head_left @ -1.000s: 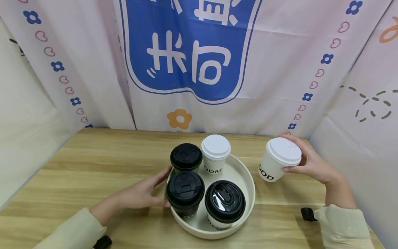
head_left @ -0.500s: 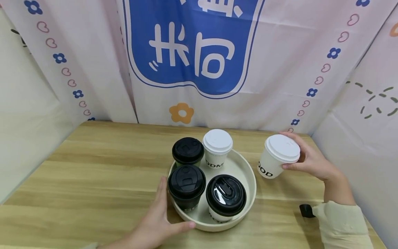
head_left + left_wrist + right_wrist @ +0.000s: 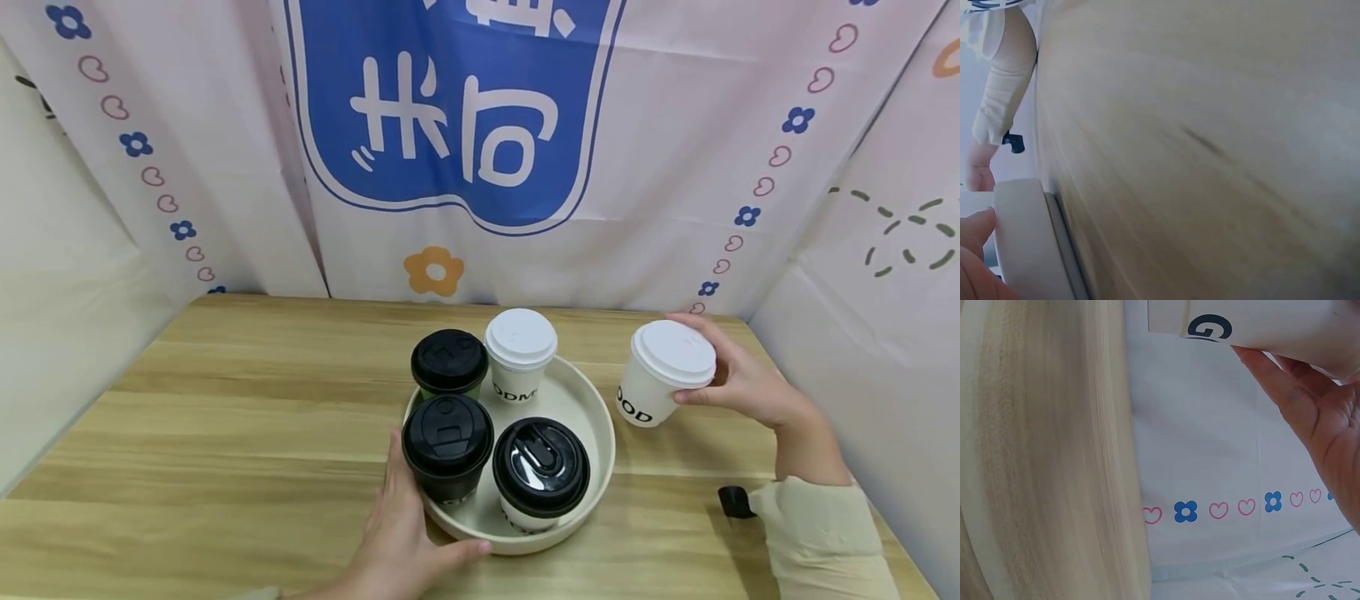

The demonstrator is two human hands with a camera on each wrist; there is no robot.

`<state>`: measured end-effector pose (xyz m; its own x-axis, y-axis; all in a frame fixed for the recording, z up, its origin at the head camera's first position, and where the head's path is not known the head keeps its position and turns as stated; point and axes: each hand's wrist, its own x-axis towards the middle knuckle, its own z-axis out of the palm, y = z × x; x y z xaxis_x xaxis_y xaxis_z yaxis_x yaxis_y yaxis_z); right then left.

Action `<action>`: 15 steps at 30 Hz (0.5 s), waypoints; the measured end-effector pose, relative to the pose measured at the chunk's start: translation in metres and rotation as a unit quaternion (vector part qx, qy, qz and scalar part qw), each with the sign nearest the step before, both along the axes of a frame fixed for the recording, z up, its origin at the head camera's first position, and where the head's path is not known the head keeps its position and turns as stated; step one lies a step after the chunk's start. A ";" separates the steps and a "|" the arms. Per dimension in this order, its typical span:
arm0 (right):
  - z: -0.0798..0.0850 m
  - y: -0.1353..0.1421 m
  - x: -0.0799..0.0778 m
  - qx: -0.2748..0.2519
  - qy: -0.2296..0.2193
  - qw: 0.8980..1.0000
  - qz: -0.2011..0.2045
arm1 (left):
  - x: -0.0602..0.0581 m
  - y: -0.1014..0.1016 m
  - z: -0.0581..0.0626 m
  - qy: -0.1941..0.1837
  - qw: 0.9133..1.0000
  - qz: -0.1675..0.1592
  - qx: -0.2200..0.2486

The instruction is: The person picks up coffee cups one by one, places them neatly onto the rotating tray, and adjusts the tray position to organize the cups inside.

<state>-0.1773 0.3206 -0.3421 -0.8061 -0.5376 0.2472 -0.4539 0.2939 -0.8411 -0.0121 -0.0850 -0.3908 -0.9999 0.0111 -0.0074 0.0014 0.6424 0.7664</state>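
Observation:
My right hand [image 3: 750, 387] grips a white paper coffee cup [image 3: 643, 396] with a white lid, fingers behind it and thumb in front. The cup is held close over the table, right of a round cream tray [image 3: 600, 454]. On the tray are a white-lidded cup [image 3: 519, 354], two dark cups with matt black lids [image 3: 448, 362] at the left, and a white cup with a glossy black lid [image 3: 542, 467] at the front. My left hand [image 3: 397, 525] touches the tray's front-left side, fingers extended and thumb [image 3: 979, 228] at the rim.
The wood-grain table [image 3: 225, 433] extends left of the tray. A printed cloth [image 3: 660, 167] hangs at the back, with pale side walls [image 3: 892, 367] left and right. A small black device [image 3: 735, 502] sits by the right cuff.
My left hand has shifted from the tray's left side toward its front, thumb now at the front rim. My right hand keeps holding the cup in nearly the same place.

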 end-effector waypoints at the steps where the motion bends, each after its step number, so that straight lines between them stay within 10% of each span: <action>1: 0.000 0.000 0.000 -0.001 0.000 1.000 0.001 | 0.000 -0.001 -0.001 0.005 1.000 0.002 0.001; 15: 0.000 -0.004 0.001 -0.003 -0.003 1.000 0.011 | -0.007 -0.009 -0.008 0.098 0.992 -0.042 0.060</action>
<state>-0.1766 0.3171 -0.3419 -0.7955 -0.5542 0.2452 -0.4548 0.2784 -0.8460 -0.0192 -0.0943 -0.3984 -0.9774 0.0834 0.1940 0.2081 0.5375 0.8172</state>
